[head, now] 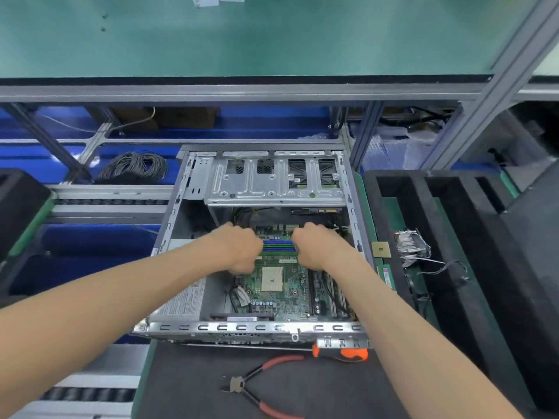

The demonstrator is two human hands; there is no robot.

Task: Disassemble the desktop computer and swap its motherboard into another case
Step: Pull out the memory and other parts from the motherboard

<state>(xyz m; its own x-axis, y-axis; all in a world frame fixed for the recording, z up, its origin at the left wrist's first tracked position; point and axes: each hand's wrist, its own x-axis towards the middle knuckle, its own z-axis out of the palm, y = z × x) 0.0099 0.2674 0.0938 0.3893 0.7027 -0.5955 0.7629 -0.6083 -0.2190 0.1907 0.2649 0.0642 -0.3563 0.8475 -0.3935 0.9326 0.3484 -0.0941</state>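
The open grey computer case (352, 225) lies on its side on the surface, drive cage at its far end; the green motherboard (279, 293) sits flat inside, bare white CPU socket (272, 279) showing, blue memory slots (278, 245) beyond it

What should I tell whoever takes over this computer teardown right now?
Left hand and right hand: both inside the open case, fingers curled at the ends of the memory slots; what they grip is hidden.
Motherboard is still in the case, its processor socket bare.
Processor chip and cooler lie on the right tray.
Pliers and screwdriver lie in front.
Left: free the board, move it to the other case.
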